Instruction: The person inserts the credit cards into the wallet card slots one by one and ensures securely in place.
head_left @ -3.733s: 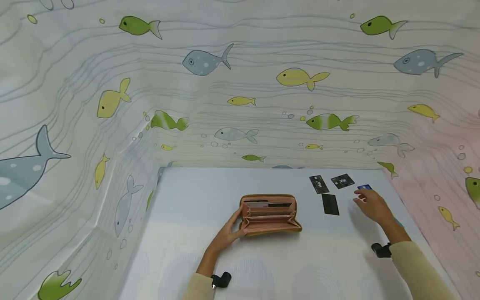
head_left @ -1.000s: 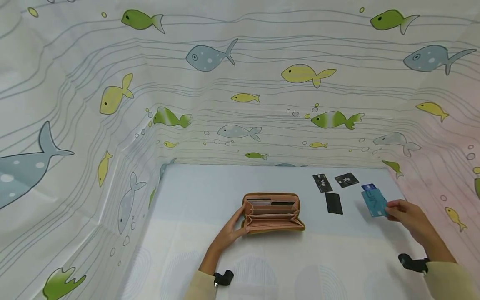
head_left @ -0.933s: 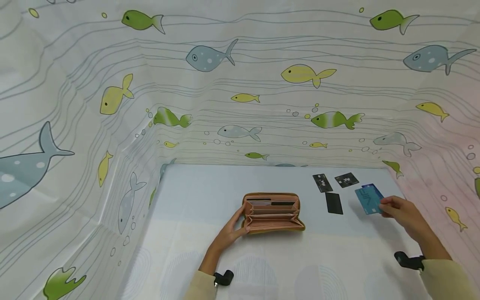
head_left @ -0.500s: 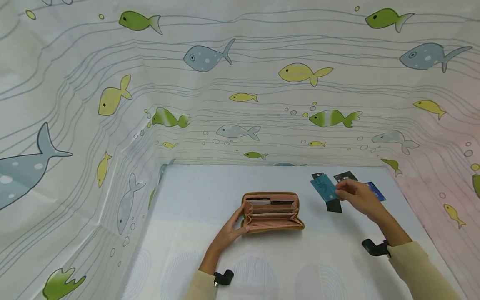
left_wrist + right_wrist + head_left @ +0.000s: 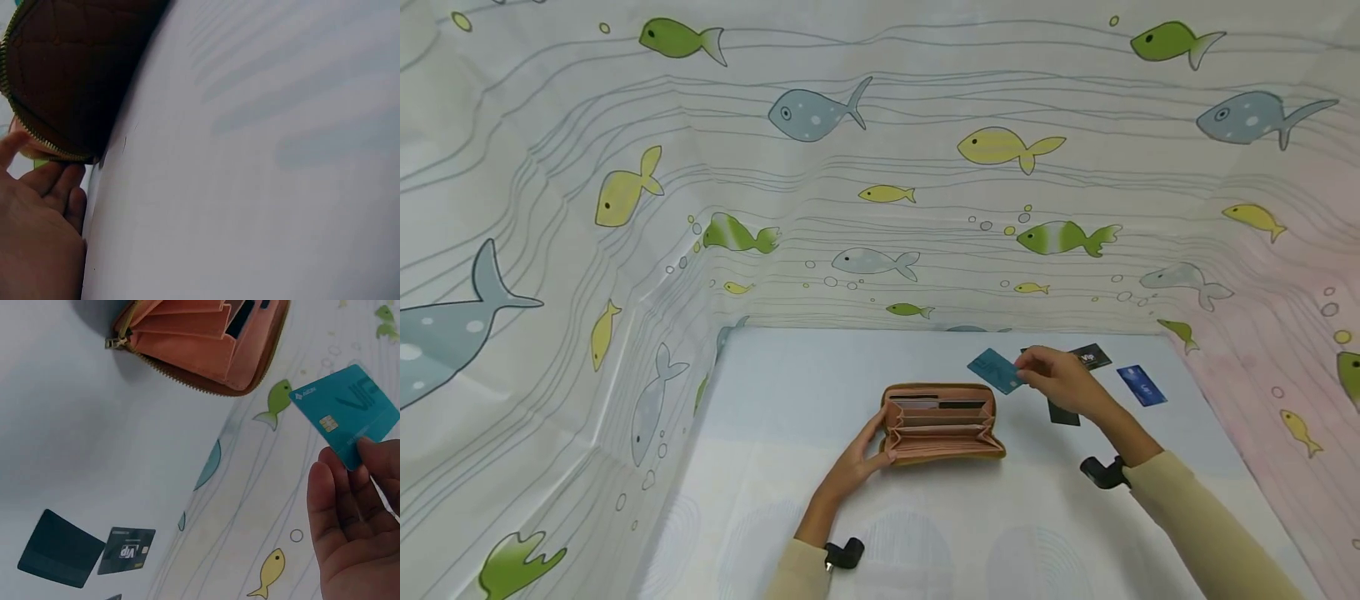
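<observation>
A zip-around wallet [image 5: 946, 452] stands unzipped and spread on the white table, its pink compartments showing with cards in the back slots. My left hand [image 5: 847, 468] holds the wallet's left end between thumb and fingers; the left wrist view shows its brown quilted outside [image 5: 69, 56] and gold zip. Above and right of the wallet, my right hand [image 5: 1063, 383] pinches a teal bank card [image 5: 995, 371] by one corner. The right wrist view shows the teal card [image 5: 340, 403] raised, chip side visible, apart from the wallet.
On the table's right lie a blue card [image 5: 1142, 385], a black VIP card [image 5: 1092, 357] and a plain black card [image 5: 1063, 414]. Another black card is mostly hidden behind my right hand. A fish-print sheet [image 5: 880, 225] rises behind the table.
My right hand picked up the teal card at the far right and carried it leftward over the black cards toward the wallet. The left hand stays on the wallet.
</observation>
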The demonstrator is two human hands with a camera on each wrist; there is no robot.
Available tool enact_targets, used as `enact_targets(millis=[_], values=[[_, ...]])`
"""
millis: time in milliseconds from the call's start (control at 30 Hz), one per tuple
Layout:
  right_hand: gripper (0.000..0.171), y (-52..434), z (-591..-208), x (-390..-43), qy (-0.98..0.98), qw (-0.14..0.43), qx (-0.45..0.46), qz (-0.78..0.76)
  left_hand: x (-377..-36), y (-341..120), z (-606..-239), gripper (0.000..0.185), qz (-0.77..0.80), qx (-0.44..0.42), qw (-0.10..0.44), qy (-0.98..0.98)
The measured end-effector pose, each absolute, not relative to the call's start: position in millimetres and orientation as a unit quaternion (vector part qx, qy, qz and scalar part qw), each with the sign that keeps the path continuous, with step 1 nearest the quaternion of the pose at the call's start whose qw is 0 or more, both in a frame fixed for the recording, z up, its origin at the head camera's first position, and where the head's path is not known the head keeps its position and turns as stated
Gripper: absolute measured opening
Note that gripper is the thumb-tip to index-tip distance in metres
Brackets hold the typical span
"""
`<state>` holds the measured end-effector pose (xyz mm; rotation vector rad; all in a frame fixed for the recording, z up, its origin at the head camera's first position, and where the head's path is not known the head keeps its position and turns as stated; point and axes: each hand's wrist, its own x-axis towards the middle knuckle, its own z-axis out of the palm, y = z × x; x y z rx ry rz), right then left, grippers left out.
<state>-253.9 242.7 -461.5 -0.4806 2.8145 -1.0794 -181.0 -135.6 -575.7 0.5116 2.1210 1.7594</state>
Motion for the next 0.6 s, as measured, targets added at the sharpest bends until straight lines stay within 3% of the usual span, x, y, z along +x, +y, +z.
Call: enact_targets(millis=[433, 600], values=[[0.013, 225, -466, -260, 0.920, -0.049, -0.222, -0.320, -182, -136, -572, 0.078, 0.614, 0.179, 0.177, 0.748], [0.015, 220, -468, -261, 0.919, -0.056, -0.232, -0.314, -185, -134, -595, 0.078, 0.618, 0.173, 0.162, 0.750]])
